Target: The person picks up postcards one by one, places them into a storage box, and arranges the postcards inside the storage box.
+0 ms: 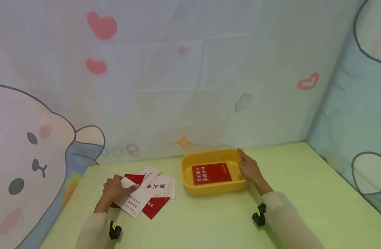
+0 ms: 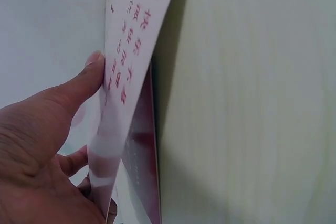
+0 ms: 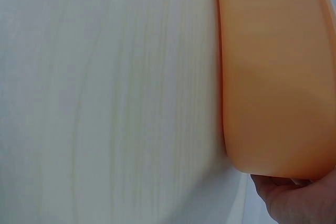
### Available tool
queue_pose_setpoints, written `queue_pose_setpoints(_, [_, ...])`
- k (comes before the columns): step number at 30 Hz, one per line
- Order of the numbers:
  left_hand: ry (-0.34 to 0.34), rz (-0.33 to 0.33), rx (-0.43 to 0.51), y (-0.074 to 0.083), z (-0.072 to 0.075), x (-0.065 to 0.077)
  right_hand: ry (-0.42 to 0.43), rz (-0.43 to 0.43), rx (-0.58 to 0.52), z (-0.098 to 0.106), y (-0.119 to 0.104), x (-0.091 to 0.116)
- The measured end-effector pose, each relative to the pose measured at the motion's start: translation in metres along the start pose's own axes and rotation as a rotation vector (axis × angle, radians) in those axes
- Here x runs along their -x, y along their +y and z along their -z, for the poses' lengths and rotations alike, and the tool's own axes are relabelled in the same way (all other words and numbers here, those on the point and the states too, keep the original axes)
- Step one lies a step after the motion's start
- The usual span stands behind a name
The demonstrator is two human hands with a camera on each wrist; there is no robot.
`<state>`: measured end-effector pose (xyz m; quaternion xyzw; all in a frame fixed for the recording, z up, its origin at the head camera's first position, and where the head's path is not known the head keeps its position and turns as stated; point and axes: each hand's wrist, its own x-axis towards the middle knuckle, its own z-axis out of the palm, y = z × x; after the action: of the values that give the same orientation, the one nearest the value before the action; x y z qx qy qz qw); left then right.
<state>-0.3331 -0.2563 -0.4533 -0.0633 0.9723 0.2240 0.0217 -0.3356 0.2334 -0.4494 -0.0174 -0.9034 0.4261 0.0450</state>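
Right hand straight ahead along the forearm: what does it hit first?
The right end of the yellow tray, which the right hand already grips. Past that rim, probably the printed backdrop; depth there is hard to judge.

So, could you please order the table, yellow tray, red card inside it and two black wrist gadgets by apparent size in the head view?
1. Table
2. Yellow tray
3. Red card inside it
4. Left black gadget and right black gadget: too alike to rank
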Motion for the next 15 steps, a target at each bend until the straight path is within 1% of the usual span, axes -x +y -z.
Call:
queue_pose_setpoints(3, [0.005, -0.006, 0.063, 0.0033, 0.0024, -0.0011, -0.004, -0.003, -0.003, 0.0002, -0.0007, -0.0011])
queue_pose_setpoints(8, [-0.019, -0.013, 0.165, 0.0064, 0.0041, -0.0025, 0.001, -0.019, 0.001, -0.0001, -0.0015, -0.0022])
queue_pose_setpoints(12, [-0.023, -0.034, 0.194, 0.0083, 0.0044, -0.0027, -0.005, -0.034, -0.021, 0.0007, -0.0016, -0.0023])
queue_pose_setpoints(15, [-0.028, -0.04, 0.205, 0.0109, 0.0039, -0.0037, -0.013, -0.04, -0.017, 0.0023, -0.0019, -0.002])
